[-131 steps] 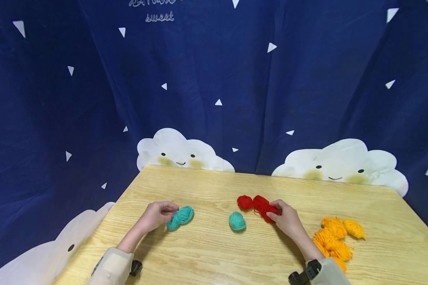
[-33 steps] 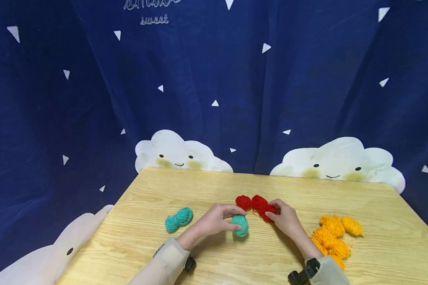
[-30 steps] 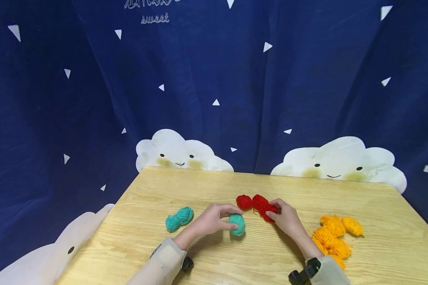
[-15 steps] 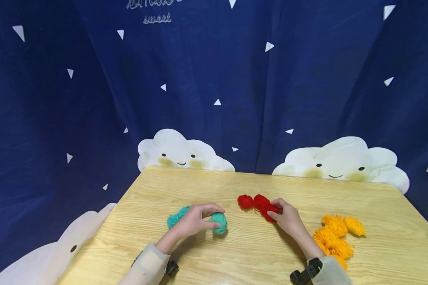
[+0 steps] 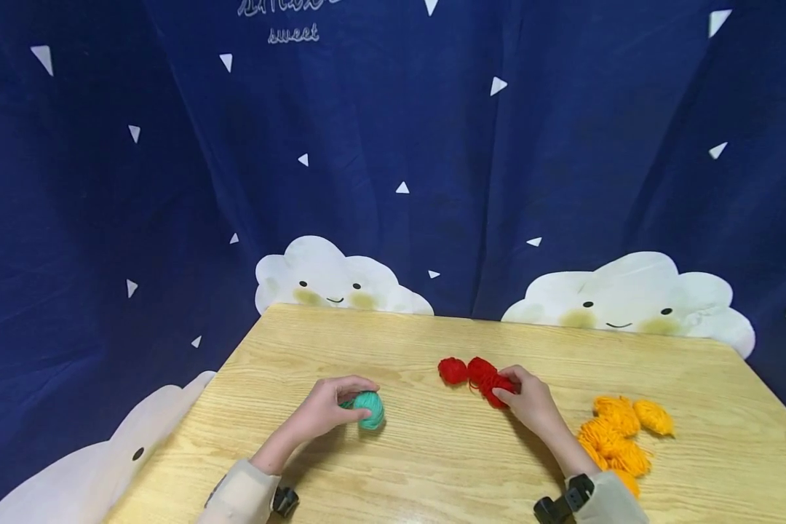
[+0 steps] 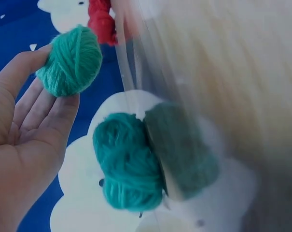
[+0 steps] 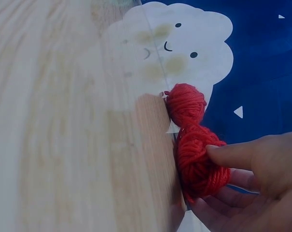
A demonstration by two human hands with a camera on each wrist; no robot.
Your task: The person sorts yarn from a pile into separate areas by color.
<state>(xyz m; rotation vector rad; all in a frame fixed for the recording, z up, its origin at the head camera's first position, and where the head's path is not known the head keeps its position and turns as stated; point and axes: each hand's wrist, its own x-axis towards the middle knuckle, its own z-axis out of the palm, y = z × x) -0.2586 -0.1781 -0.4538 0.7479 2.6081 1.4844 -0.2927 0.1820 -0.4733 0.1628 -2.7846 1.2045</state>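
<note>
My left hand point(image 5: 321, 411) holds a teal yarn ball point(image 5: 370, 409) between thumb and fingers, over the left half of the table. In the left wrist view, that ball is raised off the tabletop, apart from two teal yarn balls point(image 6: 131, 188) lying against each other. The hand mostly covers this pair in the head view. Right of centre, my right hand point(image 5: 533, 407) grips a red yarn ball point(image 5: 498, 389) resting on the table. Red yarn touches it on the far side, and another red ball point(image 5: 453, 370) sits to the left.
Several orange-yellow yarn balls point(image 5: 612, 437) are clustered on the right, beside my right forearm. The wooden table point(image 5: 426, 466) ends at the back against a dark blue curtain point(image 5: 367, 145) printed with clouds and white triangles.
Earlier my left hand was at the two teal balls, then took hold of the lone teal ball near the middle. It has carried that ball left. My right hand stays on the red yarn.
</note>
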